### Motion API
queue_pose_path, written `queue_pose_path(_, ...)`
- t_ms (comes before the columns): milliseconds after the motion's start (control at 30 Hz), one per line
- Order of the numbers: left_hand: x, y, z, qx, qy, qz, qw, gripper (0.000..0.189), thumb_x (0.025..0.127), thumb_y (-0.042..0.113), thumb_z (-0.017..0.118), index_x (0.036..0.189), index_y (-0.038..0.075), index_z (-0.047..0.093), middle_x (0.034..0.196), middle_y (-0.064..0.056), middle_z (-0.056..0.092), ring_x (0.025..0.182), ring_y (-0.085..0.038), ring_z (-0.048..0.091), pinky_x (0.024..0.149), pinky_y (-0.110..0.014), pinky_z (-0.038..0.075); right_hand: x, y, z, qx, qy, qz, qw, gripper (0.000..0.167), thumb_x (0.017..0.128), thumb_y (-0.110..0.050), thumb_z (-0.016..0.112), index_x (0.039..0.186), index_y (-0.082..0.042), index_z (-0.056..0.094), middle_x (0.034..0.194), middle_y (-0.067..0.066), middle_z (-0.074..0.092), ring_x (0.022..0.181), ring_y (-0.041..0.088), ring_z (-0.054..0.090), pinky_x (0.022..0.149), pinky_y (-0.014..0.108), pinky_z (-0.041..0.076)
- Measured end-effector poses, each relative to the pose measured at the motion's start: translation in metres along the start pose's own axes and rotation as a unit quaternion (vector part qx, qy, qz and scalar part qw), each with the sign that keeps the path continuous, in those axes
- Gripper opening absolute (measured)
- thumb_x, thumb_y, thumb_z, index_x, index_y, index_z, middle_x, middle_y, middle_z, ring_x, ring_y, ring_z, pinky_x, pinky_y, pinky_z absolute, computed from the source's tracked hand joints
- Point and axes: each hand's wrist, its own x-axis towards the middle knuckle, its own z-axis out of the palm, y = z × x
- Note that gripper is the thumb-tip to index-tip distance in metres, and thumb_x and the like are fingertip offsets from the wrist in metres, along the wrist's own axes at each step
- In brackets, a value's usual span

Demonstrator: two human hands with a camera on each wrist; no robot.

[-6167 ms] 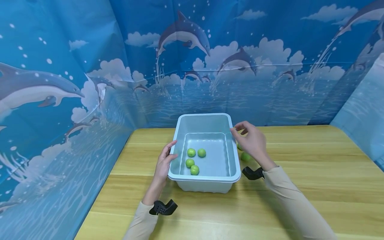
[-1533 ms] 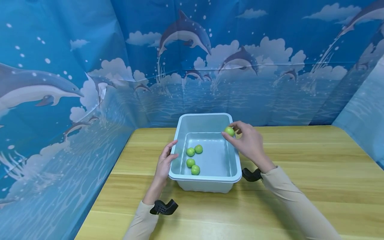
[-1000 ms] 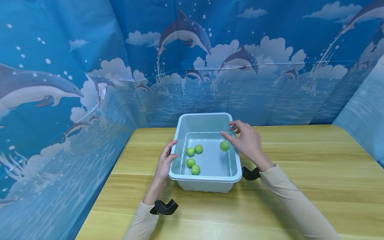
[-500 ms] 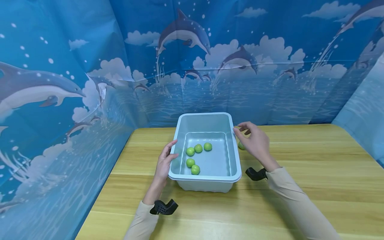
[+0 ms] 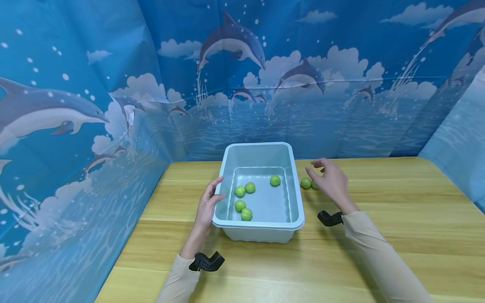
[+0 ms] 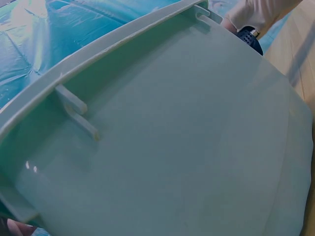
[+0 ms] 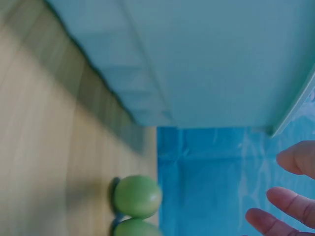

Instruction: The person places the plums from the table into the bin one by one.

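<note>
A pale blue plastic bin [image 5: 257, 226] stands on the wooden table. Several small, round green balls [image 5: 240, 205] lie on its floor, most toward the left and one [image 5: 275, 180] farther right. My left hand [image 5: 206, 206] grips the bin's left rim, thumb over the edge; in the left wrist view the bin's outer wall [image 6: 187, 132] fills most of the frame. Beyond the right rim, my right hand [image 5: 330, 179] hovers with loosely bent fingers and nothing in them. Close below it, two green balls [image 7: 137, 196] sit side by side on the table, partly hidden by the hand in the head view.
The wooden tabletop [image 5: 398, 210] stretches to the right and toward the front. A blue curtain [image 5: 242, 122] printed with dolphins hangs behind the table and along its sides. Each wrist carries a black camera mount [image 5: 207, 261].
My right hand held a green ball over the bin, let it drop in, then moved right over the table. The dropped ball rolled left, then back right. My left hand stayed on the rim.
</note>
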Motion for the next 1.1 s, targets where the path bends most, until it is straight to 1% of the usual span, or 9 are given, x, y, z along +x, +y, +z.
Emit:
queue_pose_path(133,-0.001,0.0,-0.001,0.004,0.002,0.001,1.0,0.047,0.092,0.002,0.046,0.139,0.009,0.045,0.151,-0.008,0.029,0.138,-0.024,0.02,0.11,-0.047,0.014,-0.002,0.01,0.003,-0.001,-0.027,0.002,0.9996,0.045,0.093,-0.036,0.057,0.118,0.001,0.061,0.114,0.022,0.061,0.096,0.041,0.056,0.071,0.053,0.045)
queue_pose_path(233,-0.001,0.0,-0.001,0.004,0.001,0.001,1.0,0.047,0.092,0.001,0.046,0.139,0.008,0.045,0.15,-0.008,0.029,0.138,-0.024,0.022,0.11,-0.046,0.015,-0.003,0.017,0.005,0.002,-0.056,0.003,0.9985,0.045,0.094,-0.032,0.057,0.122,0.002,0.058,0.12,0.024,0.057,0.102,0.044,0.053,0.076,0.056,0.044)
queue_pose_path(433,-0.002,0.0,-0.001,0.007,0.005,0.0,1.0,0.047,0.092,0.001,0.046,0.139,0.008,0.046,0.15,-0.007,0.031,0.137,-0.024,0.023,0.109,-0.046,0.016,-0.005,0.028,0.01,-0.003,-0.112,0.004,0.9937,0.047,0.095,-0.029,0.054,0.127,0.006,0.054,0.129,0.03,0.049,0.116,0.049,0.042,0.091,0.062,0.034)
queue_pose_path(567,-0.002,0.0,-0.002,0.007,0.004,0.0,1.0,0.048,0.092,0.001,0.046,0.139,0.007,0.045,0.15,-0.008,0.03,0.138,-0.025,0.022,0.11,-0.046,0.016,-0.006,0.034,0.014,-0.01,-0.137,0.006,0.9905,0.048,0.096,-0.028,0.053,0.13,0.006,0.051,0.132,0.031,0.046,0.12,0.051,0.038,0.095,0.063,0.03)
queue_pose_path(733,-0.002,0.0,-0.003,0.007,0.0,0.0,1.0,0.047,0.092,0.001,0.046,0.139,0.007,0.045,0.15,-0.009,0.029,0.138,-0.025,0.022,0.109,-0.048,0.015,-0.009,0.039,0.017,-0.009,-0.153,0.002,0.9881,0.046,0.095,-0.023,0.053,0.13,0.007,0.05,0.132,0.032,0.045,0.12,0.052,0.038,0.096,0.064,0.028)
queue_pose_path(900,-0.001,0.0,-0.003,0.004,0.0,-0.001,1.0,0.047,0.092,0.002,0.046,0.139,0.008,0.045,0.15,-0.008,0.03,0.138,-0.025,0.022,0.109,-0.048,0.016,-0.012,0.043,0.019,-0.007,-0.155,-0.002,0.9879,0.044,0.094,-0.019,0.055,0.129,0.007,0.05,0.128,0.033,0.047,0.117,0.052,0.041,0.094,0.064,0.031)
queue_pose_path(1100,-0.001,0.0,-0.004,0.004,-0.002,-0.001,1.0,0.047,0.092,0.002,0.046,0.139,0.008,0.045,0.15,-0.007,0.031,0.137,-0.025,0.023,0.109,-0.047,0.016,-0.014,0.046,0.022,-0.023,-0.155,0.007,0.9877,0.044,0.093,-0.019,0.055,0.13,0.005,0.051,0.126,0.035,0.048,0.112,0.052,0.044,0.088,0.062,0.037)
